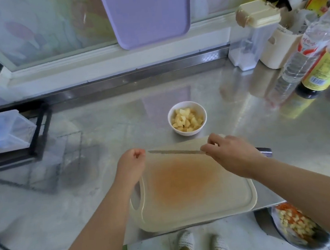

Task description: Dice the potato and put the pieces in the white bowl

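Loosely the left hand curls empty; the right hand covers the knife (grip unclear).

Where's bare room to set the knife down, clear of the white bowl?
The cutting board is bare on this side of the knife. Bare counter lies left of the white bowl up to the black rack, and right of it up to the bottles. The far right corner is crowded with those and containers.

Soft daylight from the window, glare on the steel counter, blurry and warped edges.
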### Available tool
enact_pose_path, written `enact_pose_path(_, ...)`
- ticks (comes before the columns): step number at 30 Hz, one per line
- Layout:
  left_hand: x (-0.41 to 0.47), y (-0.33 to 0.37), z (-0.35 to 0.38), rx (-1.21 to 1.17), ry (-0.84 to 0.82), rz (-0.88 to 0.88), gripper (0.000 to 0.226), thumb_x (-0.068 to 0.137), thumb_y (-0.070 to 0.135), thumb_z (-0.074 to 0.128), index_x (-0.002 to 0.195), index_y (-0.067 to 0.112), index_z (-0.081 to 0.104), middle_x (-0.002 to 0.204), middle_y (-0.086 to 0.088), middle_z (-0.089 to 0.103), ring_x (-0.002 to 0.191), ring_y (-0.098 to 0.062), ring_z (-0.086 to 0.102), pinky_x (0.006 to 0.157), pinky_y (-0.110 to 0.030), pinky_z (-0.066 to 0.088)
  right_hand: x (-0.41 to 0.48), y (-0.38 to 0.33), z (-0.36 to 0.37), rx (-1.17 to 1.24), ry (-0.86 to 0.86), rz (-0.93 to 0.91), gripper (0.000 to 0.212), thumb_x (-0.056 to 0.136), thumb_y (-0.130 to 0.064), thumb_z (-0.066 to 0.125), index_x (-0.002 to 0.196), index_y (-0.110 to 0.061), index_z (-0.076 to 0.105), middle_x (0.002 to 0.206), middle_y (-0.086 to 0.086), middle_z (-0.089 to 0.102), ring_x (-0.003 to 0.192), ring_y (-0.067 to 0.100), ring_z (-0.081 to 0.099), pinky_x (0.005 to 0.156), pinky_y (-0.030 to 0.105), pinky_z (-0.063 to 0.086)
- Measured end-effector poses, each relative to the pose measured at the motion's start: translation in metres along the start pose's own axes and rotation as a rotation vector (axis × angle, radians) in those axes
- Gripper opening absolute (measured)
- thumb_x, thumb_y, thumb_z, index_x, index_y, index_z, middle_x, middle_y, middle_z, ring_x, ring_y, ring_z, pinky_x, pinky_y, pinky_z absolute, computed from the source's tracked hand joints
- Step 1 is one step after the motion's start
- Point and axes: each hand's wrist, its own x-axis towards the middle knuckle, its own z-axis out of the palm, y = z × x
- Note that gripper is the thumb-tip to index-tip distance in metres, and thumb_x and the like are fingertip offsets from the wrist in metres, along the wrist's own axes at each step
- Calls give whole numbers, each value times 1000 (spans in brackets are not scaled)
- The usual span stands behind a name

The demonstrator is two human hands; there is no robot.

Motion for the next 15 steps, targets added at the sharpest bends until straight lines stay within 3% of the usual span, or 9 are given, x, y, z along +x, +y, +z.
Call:
enact_pose_path(2, -10, -4, 5, -33, -33, -67, 31, 93, 15, 49, 119, 16, 66, 118, -2, 65, 112, -22, 60, 100, -39, 48, -1, -5, 9, -84, -31, -7, 49, 90, -15, 64, 133, -35, 50, 105, -1, 50, 72, 21, 52, 66, 27, 40)
enact_pose_path(4, -15, -9, 6, -96, -28, -147, 35, 91, 15, 47, 120, 19, 66, 121, -3, 64, 113, -24, 60, 101, -43, 48, -5, -6, 15, -115, -18, -38, 64, 76, -10, 77, 132, -35, 57, 100, -2, 52, 72, 17, 53, 68, 23, 32)
enact_pose_path(8, -19, -16, 6, -200, -45, -227, 32, 93, 19, 46, 119, 23, 65, 124, -9, 63, 116, -25, 58, 105, -46, 45, -11, 0, 31, -97, -9, -132, 76, 62, -5, 87, 129, -31, 62, 103, 1, 56, 80, 19, 56, 69, 28, 48)
enact_pose_path(15, -19, -9, 22, -202, -35, -213, 35, 94, 17, 45, 122, 21, 65, 126, -4, 62, 115, -23, 58, 105, -44, 46, -11, 26, 44, -80, -104, -136, 69, 83, -3, 68, 141, -33, 48, 117, 1, 50, 95, 22, 52, 80, 37, 54)
